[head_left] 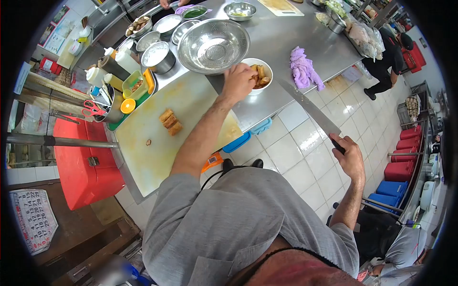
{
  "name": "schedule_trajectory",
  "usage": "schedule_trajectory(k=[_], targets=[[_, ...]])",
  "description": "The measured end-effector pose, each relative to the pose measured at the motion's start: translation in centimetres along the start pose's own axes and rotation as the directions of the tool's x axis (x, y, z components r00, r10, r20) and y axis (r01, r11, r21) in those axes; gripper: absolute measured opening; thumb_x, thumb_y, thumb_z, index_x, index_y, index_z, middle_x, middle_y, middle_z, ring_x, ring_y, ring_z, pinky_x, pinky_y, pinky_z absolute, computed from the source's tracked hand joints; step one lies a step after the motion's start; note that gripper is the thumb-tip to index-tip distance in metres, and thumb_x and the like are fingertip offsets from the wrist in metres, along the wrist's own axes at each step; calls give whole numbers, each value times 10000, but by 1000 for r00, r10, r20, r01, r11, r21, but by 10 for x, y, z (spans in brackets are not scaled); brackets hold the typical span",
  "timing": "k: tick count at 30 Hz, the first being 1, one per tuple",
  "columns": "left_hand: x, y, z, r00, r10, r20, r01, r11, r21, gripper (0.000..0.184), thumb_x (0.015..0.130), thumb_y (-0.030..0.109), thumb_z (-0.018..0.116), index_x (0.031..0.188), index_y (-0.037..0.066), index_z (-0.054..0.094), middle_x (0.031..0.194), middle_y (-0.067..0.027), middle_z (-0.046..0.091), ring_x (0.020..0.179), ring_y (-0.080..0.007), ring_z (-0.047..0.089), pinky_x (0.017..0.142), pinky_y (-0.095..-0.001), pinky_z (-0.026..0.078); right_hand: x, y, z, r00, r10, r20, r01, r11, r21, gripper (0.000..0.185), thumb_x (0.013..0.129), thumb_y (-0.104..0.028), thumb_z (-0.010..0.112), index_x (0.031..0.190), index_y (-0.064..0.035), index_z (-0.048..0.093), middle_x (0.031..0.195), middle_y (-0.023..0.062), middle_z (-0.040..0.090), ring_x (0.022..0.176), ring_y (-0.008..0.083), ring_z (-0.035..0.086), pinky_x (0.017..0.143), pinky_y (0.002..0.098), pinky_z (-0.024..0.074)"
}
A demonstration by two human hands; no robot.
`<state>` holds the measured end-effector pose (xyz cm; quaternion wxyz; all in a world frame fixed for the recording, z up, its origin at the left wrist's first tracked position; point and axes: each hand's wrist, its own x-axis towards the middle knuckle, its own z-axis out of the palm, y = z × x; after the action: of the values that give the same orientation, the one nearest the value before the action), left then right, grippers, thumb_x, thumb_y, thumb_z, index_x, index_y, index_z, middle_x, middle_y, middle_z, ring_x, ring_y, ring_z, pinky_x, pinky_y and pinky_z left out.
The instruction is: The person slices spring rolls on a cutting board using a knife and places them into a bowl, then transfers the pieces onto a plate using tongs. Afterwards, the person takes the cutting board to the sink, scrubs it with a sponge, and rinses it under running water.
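My left hand (240, 82) is at the left rim of a white bowl (270, 71) holding browned, cut pieces of food (260, 78). Its fingers are bent over the food; whether they grip a piece is hidden. Away to the right, my right hand (348, 153) grips the black handle of a large knife (312, 110), whose long blade points up and left toward the bowl. Several browned pieces (170, 122) lie in a row on the large cutting board (195, 102), with a small scrap (148, 142) near them.
A perforated metal bowl (213, 46) stands behind the board. Sauce bottles (126, 60), metal bowls and a halved orange (128, 106) are at the left. A purple cloth (304, 69) lies right of the white bowl. A person (389, 57) stands far right; another person's hands (174, 3) show at top.
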<state>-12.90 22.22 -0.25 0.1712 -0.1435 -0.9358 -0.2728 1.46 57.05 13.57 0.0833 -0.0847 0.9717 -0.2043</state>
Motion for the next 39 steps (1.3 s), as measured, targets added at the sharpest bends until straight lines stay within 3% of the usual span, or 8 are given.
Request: schedule_trajectory(k=[5,9,12,18,21,28,34,39], targets=[[48,0,39,982,-131,135,117,987,109,301,778,139,536,1068,174,609,1123,-59,470,1123,-235,401,937,-420,296,-7,6,10,999,34,-25,-32,997,77,452,691,-6,624,1122,-138,591,802,110,558,730,273,566,659,352,446],[63,-3,58,958,-156,240,111,975,192,353,764,203,610,1110,145,572,1132,-80,469,1134,-262,401,972,-414,313,-19,17,18,996,84,-28,-81,992,94,442,690,-13,628,1113,-137,594,803,112,560,733,276,568,658,351,449],[66,-7,62,973,-140,183,111,981,161,329,721,217,675,1007,96,568,1078,-107,522,1081,-288,461,922,-387,380,-25,27,23,992,120,-26,-116,987,110,439,690,-14,630,1109,-138,596,803,111,561,733,275,568,657,351,449],[64,-8,50,966,-25,258,-22,984,179,309,748,201,646,1010,72,544,946,-133,614,915,-300,579,817,-401,450,-24,37,29,989,148,-24,-142,976,168,442,696,-15,631,1118,-137,592,813,112,567,750,273,573,672,350,452],[59,-11,51,974,-33,224,9,994,109,303,769,195,618,1031,57,552,940,-139,624,887,-315,588,780,-411,466,-19,36,29,989,144,-14,-139,973,182,442,698,-15,631,1121,-135,590,818,112,570,760,272,576,679,349,453],[53,-30,52,979,-94,183,88,995,40,326,779,178,588,1078,48,569,904,-147,640,849,-309,605,774,-396,476,-14,37,31,994,105,-28,-97,976,197,441,699,-15,629,1121,-134,590,812,116,567,753,274,571,677,350,452],[49,-19,42,962,-70,264,59,997,47,240,715,99,594,945,31,574,899,-144,620,875,-308,586,772,-386,462,-14,38,33,996,87,-28,-80,977,196,451,697,-3,633,1128,-127,585,813,118,565,749,277,570,680,350,452],[43,-17,45,992,24,120,-18,999,-50,203,698,75,624,890,35,571,895,-132,582,873,-305,553,782,-391,443,-15,40,35,996,87,-27,-79,972,221,464,691,17,639,1130,-120,583,837,119,570,756,274,576,685,347,458]])
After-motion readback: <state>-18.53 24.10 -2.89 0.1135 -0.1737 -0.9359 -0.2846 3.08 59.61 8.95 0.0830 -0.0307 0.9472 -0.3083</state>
